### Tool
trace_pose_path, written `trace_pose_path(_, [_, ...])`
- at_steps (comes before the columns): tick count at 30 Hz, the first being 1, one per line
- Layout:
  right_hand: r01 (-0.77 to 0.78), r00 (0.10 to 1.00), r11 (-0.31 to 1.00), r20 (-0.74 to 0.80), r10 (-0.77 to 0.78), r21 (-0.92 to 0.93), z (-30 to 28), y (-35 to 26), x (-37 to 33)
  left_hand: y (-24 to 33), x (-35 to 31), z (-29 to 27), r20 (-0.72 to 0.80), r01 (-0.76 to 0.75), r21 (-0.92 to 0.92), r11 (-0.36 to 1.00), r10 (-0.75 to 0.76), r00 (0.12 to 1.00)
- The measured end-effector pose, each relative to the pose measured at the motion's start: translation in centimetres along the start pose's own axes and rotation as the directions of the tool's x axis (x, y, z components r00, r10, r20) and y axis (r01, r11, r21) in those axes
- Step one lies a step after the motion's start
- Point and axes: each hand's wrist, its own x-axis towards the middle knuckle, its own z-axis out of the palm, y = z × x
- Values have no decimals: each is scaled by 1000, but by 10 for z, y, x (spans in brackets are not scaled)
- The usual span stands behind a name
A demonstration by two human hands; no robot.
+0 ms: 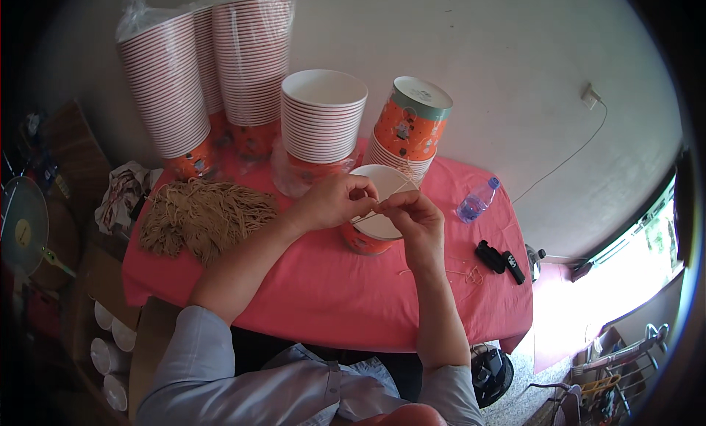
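Observation:
A paper bucket (368,243), white inside and orange outside, stands upright on the table in front of me. Over its rim, my left hand (332,202) and my right hand (416,221) meet with fingertips pinched together. Between them they hold a thin pale string (403,185), part of which shows against the bucket's white inside. The exact spot where the fingers grip it is too small to make out. Left of my left forearm lies a heap of tan strings (209,216).
Behind the bucket rise a white-rimmed bucket stack (323,124), an upside-down orange stack (412,124) and tall plastic-wrapped stacks (254,65). On the pink-covered table (316,293), a bottle (476,201), a black case (490,257), a small black object (513,268) and loose string ends (471,277) lie at right.

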Motion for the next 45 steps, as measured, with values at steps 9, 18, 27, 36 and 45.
trace_pose_path(9, [-25,1000,999,15,26,-32,1,-4,0,-4,0,0,-52,-41,51,998,43,998])
trace_pose_path(18, [-12,998,998,69,7,68,-3,-4,0,6,-2,-5,-7,-33,29,999,34,999])
trace_pose_path(27, [-68,997,997,23,69,-22,-2,-11,-1,17,-7,-10,70,-58,26,998,56,996])
trace_pose_path(36, [-51,996,997,77,46,59,-6,-6,0,16,-9,-3,48,-86,152,985,80,996])
trace_pose_path(45, [-68,996,991,67,60,116,-8,-9,0,14,-5,1,11,-68,192,979,67,998])
